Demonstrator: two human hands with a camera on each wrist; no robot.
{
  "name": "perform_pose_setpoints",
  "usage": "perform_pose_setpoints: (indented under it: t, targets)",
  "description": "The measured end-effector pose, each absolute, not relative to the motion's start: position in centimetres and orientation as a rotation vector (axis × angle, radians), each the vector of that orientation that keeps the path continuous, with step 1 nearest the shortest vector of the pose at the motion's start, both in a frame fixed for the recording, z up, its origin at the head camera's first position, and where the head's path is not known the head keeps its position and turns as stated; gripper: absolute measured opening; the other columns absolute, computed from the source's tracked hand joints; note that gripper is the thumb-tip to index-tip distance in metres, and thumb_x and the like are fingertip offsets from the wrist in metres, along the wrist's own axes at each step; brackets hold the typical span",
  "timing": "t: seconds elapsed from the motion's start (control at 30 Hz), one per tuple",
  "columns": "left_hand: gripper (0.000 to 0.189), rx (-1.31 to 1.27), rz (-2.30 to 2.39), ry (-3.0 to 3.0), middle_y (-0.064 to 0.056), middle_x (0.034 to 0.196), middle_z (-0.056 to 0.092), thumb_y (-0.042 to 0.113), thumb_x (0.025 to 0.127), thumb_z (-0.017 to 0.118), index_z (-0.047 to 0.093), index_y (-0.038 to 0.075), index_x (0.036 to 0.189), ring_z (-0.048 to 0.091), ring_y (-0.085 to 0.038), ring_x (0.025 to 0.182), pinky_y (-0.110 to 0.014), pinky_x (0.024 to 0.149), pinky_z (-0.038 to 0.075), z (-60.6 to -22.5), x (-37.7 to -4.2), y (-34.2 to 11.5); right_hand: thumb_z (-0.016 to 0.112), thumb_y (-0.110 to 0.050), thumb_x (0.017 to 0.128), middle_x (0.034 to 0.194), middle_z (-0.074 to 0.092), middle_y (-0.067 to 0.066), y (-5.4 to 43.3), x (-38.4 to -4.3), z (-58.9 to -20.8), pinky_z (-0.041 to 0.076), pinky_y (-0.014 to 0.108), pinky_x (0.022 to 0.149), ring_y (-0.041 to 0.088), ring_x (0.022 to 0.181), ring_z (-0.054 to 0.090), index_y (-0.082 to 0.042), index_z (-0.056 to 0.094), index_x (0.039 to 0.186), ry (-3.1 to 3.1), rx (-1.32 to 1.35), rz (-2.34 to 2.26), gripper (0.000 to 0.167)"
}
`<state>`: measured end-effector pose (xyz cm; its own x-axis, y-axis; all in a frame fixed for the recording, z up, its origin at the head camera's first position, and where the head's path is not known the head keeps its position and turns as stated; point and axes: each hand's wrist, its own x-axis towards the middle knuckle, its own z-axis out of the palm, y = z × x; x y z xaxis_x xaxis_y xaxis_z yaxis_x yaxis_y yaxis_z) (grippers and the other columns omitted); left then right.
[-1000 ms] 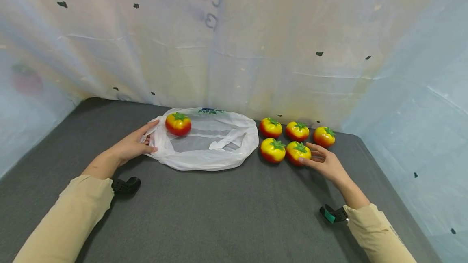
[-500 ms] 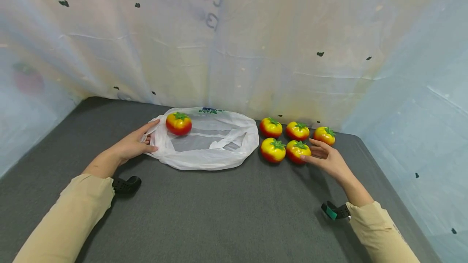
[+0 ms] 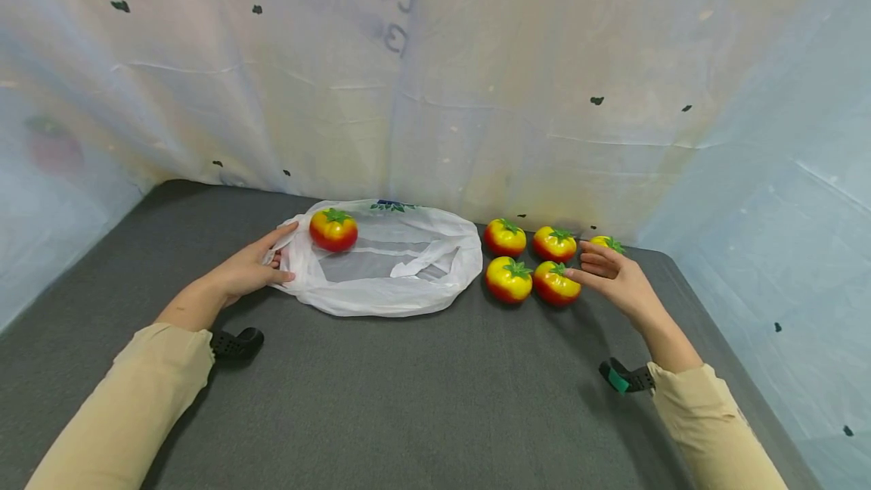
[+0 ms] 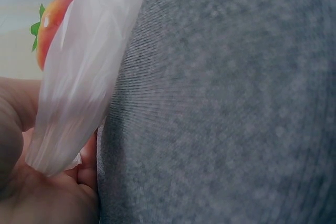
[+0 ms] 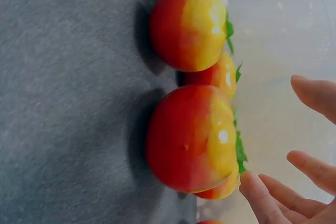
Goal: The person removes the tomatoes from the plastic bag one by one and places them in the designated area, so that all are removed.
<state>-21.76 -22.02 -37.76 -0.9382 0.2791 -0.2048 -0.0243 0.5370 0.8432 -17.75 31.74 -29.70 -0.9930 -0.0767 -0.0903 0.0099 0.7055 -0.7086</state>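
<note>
In the head view my left hand (image 3: 238,278) grips the left edge of a white plastic bag (image 3: 381,302). The left wrist view shows the gathered plastic (image 4: 73,114) running between thumb and fingers. One red-and-yellow tomato (image 3: 333,231) with green leaves sits inside the bag's left end. My right hand (image 3: 619,282) hovers with spread fingers just right of and above the front right tomato (image 3: 554,289), holding nothing. That hand partly hides the far right tomato (image 3: 602,240). In the right wrist view, a gap separates the fingers (image 5: 315,174) from the nearest tomato (image 5: 191,137).
More tomatoes stand right of the bag: one in front (image 3: 508,280) and two behind, a back left tomato (image 3: 505,237) and a back middle tomato (image 3: 554,245). All rest on a dark grey table (image 3: 422,399). Pale plastic sheeting (image 3: 476,97) rises behind and at both sides.
My right hand has lifted away from the front right tomato, upward and slightly right, and now covers more of the far right one. The left hand and bag stay still.
</note>
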Motion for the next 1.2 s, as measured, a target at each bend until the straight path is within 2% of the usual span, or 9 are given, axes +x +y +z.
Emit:
perform_pose_setpoints:
  t: [0.33,0.67,0.83,1.07,1.2]
  targets:
    - [0.094,0.229,1.365,2.455,-0.026,0.157,-0.01,0.013,0.088,0.065,0.0,0.018,0.155,-0.005,-0.053,0.141,-0.075,0.106,0.003,-37.7,-21.7,-22.2,0.063,-0.047,0.089,0.148,0.041,0.02,30.5,-18.4,-29.1,0.033,0.059,0.108,0.036,0.135,0.041,-0.014,0.032,0.15,2.785,-0.089,-1.214,0.076]
    - [0.094,0.229,1.375,2.428,-0.025,0.157,-0.013,0.014,0.089,0.065,-0.001,0.02,0.155,-0.007,-0.052,0.142,-0.074,0.106,0.002,-37.8,-21.9,-22.3,0.064,-0.04,0.09,0.149,0.04,0.017,27.5,-19.5,-28.9,0.037,0.054,0.108,0.034,0.136,0.041,-0.017,0.035,0.149,2.706,-0.189,-1.342,0.069]
    - [0.095,0.237,1.391,2.418,-0.025,0.157,-0.013,0.013,0.088,0.065,-0.002,0.02,0.155,-0.007,-0.052,0.142,-0.074,0.107,0.004,-37.8,-21.8,-22.3,0.066,-0.04,0.089,0.146,0.044,0.016,25.5,-20.3,-29.1,0.04,0.05,0.106,0.031,0.133,0.046,-0.017,0.041,0.146,2.692,-0.21,-1.379,0.066]
    - [0.094,0.269,1.412,2.426,-0.025,0.158,-0.011,0.011,0.088,0.065,0.0,0.019,0.155,-0.006,-0.05,0.143,-0.072,0.108,0.007,-38.0,-21.9,-22.3,0.067,-0.032,0.089,0.146,0.044,0.017,23.2,-20.7,-29.2,0.04,0.051,0.106,0.03,0.13,0.05,-0.014,0.044,0.144,2.636,-0.281,-1.447,0.062]
    - [0.095,0.271,1.408,2.426,-0.026,0.158,-0.011,0.011,0.088,0.066,0.0,0.019,0.155,-0.005,-0.051,0.142,-0.072,0.108,0.008,-38.1,-22.0,-22.4,0.069,-0.033,0.088,0.145,0.046,0.016,21.9,-20.9,-29.1,0.041,0.05,0.106,0.029,0.13,0.05,-0.017,0.045,0.143,2.611,-0.3,-1.459,0.062]
